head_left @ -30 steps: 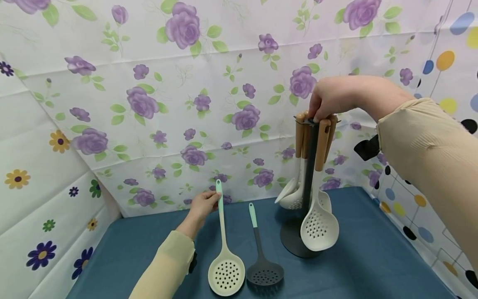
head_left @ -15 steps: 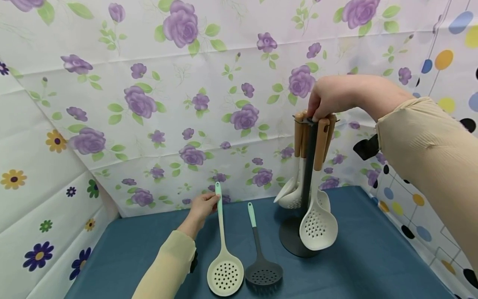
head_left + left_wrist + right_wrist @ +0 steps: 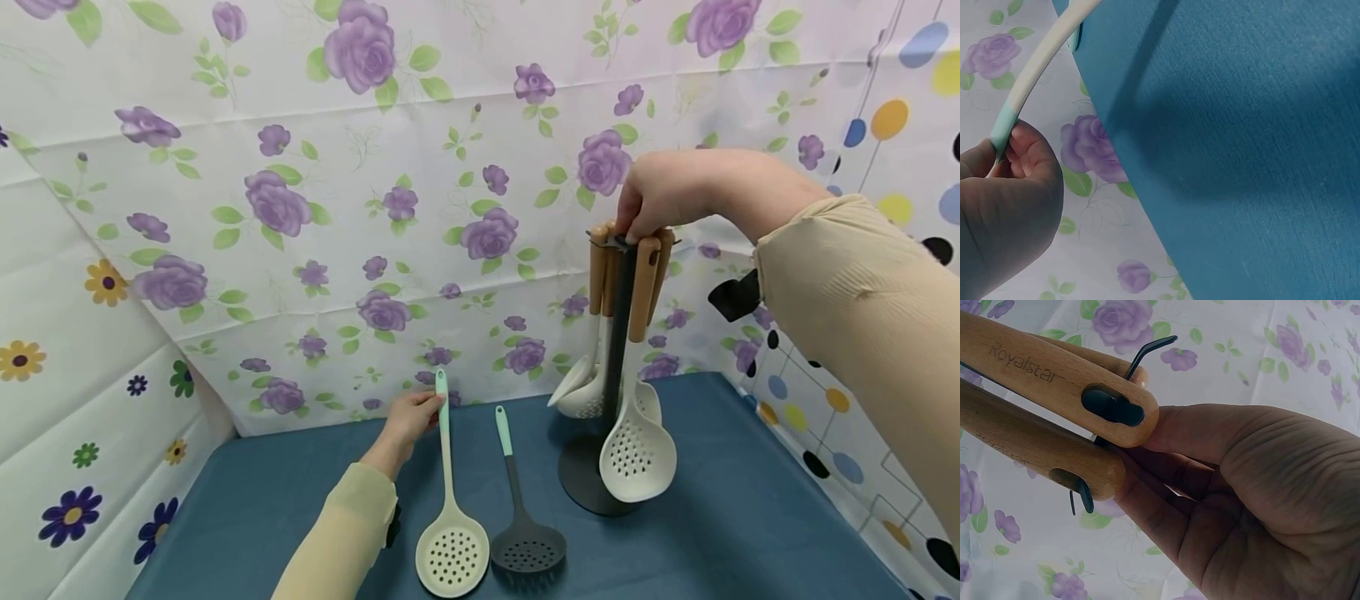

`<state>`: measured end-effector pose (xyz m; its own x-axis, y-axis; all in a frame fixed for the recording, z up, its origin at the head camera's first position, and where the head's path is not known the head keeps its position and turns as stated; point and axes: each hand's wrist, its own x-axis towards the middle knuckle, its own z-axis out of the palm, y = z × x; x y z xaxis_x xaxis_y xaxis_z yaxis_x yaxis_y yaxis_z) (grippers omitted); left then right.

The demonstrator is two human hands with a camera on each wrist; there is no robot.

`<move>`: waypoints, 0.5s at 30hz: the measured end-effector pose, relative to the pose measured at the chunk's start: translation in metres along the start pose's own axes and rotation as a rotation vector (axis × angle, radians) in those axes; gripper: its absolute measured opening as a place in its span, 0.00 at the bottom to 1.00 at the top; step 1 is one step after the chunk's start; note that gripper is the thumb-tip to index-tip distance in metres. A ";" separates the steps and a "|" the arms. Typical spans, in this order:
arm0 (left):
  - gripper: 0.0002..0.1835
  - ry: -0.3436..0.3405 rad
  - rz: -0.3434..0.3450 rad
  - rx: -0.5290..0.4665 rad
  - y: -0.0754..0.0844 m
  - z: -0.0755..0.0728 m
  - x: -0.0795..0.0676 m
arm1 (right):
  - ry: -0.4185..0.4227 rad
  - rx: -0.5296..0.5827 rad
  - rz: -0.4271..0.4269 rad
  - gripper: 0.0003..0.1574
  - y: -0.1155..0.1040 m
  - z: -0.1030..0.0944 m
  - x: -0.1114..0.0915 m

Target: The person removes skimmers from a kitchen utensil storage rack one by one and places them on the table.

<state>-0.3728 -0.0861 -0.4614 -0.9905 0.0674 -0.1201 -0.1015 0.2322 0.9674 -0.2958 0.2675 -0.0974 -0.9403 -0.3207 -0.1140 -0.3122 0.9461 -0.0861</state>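
Note:
My left hand pinches the mint-green end of a cream skimmer between thumb and fingers. In the left wrist view the thumb and curled fingers of that hand close on the skimmer's handle. Its perforated round head points toward me, low over the blue table. My right hand grips the top of a black utensil stand from above. The right wrist view shows wooden handles hanging on dark hooks, by the fingers of this hand; the stand's top is mostly hidden there.
A dark grey skimmer with a mint handle end lies right of the cream one. White utensils hang around the stand, with a perforated ladle in front. Flowered sheeting rises behind the blue table, and a dotted sheet stands at right.
The left hand and the handle end of the cream skimmer have shifted slightly right. The right hand keeps its grip on the stand. The head view has turned a little.

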 end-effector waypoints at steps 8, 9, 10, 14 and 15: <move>0.19 0.004 -0.028 -0.023 -0.005 0.005 0.003 | 0.009 -0.012 0.000 0.15 0.000 0.000 -0.001; 0.19 0.002 -0.033 -0.026 -0.006 0.005 0.004 | 0.008 -0.012 0.000 0.15 0.000 0.000 -0.001; 0.19 0.002 -0.036 -0.026 -0.007 0.005 0.004 | 0.007 -0.013 -0.002 0.15 0.000 0.000 -0.001; 0.19 0.008 -0.055 -0.025 -0.008 0.006 0.005 | 0.004 -0.009 -0.004 0.15 -0.001 0.000 -0.001; 0.20 0.010 -0.058 -0.024 -0.008 0.006 0.005 | 0.003 -0.008 -0.004 0.15 -0.001 0.000 -0.001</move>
<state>-0.3767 -0.0821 -0.4713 -0.9837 0.0447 -0.1744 -0.1612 0.2119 0.9639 -0.2943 0.2673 -0.0975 -0.9395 -0.3242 -0.1105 -0.3169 0.9452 -0.0786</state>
